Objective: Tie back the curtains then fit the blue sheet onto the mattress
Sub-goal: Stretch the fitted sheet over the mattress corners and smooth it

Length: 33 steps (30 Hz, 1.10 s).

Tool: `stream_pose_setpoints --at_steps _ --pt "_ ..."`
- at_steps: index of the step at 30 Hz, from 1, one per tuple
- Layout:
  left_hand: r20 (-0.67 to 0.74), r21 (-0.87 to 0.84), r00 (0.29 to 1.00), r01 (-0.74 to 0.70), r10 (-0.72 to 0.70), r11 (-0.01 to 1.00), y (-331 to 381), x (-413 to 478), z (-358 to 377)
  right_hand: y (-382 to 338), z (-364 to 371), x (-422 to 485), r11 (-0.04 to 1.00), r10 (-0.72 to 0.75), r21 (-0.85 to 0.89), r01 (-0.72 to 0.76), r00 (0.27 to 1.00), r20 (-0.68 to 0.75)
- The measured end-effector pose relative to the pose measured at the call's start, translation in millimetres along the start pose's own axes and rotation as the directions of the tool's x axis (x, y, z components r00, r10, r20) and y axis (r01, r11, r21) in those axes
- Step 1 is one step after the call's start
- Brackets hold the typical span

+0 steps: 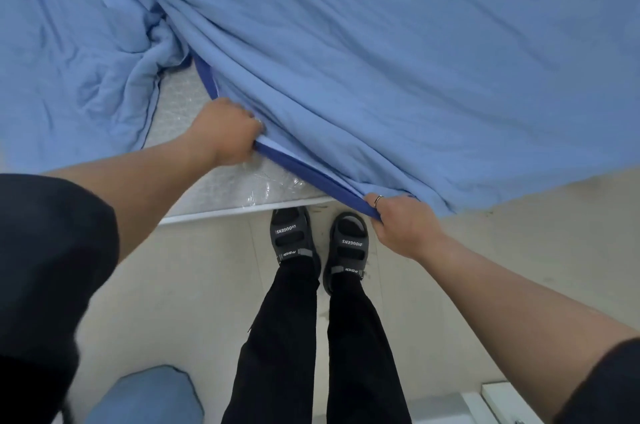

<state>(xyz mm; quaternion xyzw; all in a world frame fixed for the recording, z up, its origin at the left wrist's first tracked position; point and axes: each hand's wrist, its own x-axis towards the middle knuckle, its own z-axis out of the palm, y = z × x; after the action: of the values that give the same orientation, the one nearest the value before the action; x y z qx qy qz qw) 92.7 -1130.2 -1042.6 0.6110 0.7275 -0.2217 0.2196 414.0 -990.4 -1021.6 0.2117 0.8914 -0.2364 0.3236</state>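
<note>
Pale floor tiles [194, 285] fill the lower frame, below a plastic-wrapped mattress [221, 188] whose bare corner shows at centre left. Across the upper frame lies the blue sheet [381, 60], rumpled at upper left. Left hand [227, 132] and right hand [403, 226], set apart, each grip its dark-blue hem [311, 177]; black sandals [294, 236] stand beneath.

- The blue sheet [381, 60] is a plain light blue with no pattern.
- Its hem band [304, 170] is a deeper, darker blue, with a thin pale blue strip beside it.
- The mattress [221, 188] is pale grey-white, with a faint quilted pattern under glossy clear wrap.
- The floor [190, 285] is cream-beige.
- The sandals [292, 236] are dark grey, with white lettering on the straps.
- The trousers [284, 337] and sleeve [45, 250] are black.
- The ring [379, 198] is silver.
</note>
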Motion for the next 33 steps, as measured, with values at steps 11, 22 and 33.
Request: stream_pose_setpoints --at_steps 11,22,33 --pt "0.587 -0.313 0.809 0.196 0.027 0.929 70 -126 43 -11 29 -1 0.998 0.061 -0.041 -0.049 0.929 0.366" --pt "0.782 -0.287 0.617 0.481 -0.087 0.829 84 -141 91 -41 86 12 0.976 0.089 -0.215 0.023 0.862 0.498" --pt "0.415 -0.653 0.892 0.429 -0.179 0.624 84 -176 89 -30 15 45 0.968 0.21 -0.231 -0.102 0.836 0.508"
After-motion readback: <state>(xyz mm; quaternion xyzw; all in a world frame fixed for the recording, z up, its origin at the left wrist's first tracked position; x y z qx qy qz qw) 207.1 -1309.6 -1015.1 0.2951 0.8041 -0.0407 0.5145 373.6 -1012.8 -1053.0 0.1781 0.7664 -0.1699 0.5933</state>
